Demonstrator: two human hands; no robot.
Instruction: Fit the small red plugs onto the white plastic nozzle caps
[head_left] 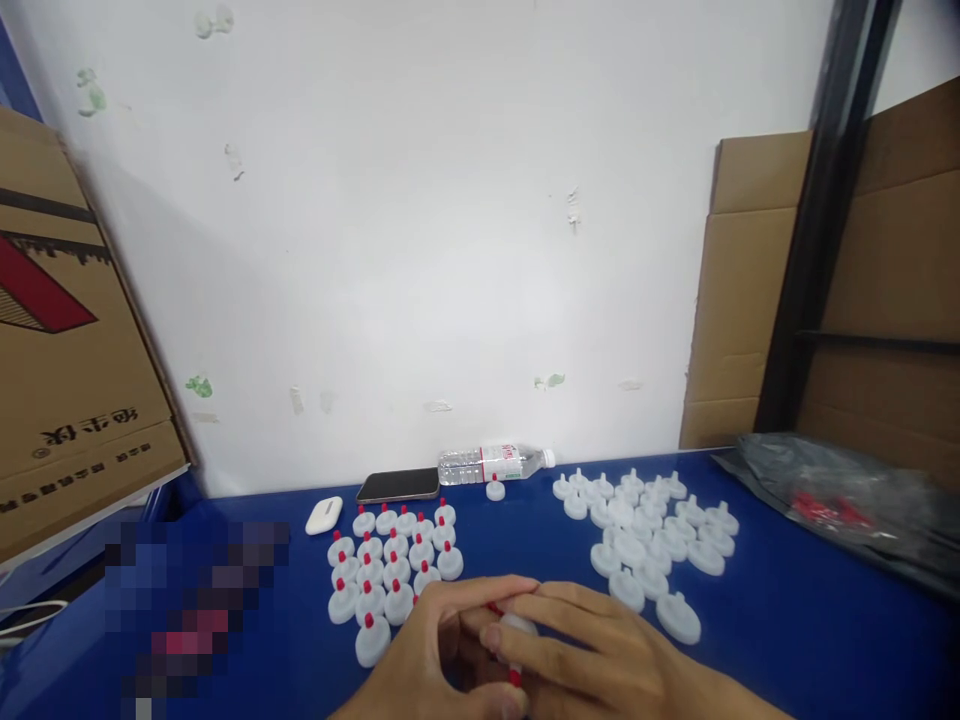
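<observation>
Both hands meet low in the middle over the blue table (787, 620). My left hand (427, 660) and my right hand (592, 655) are closed together round a small white plastic cap (517, 628) with a red piece (514, 677) showing between the fingers. Just beyond my left hand stand rows of white caps with red tips (394, 560). To the right lies a cluster of plain white caps (652, 535) with no red tips.
A lying water bottle (495, 463), its loose cap (495, 490), a phone (397, 485) and a white earbud case (323, 515) sit by the wall. A dark plastic bag with red parts (832, 495) lies at right. Cardboard boxes (67, 340) stand left and right.
</observation>
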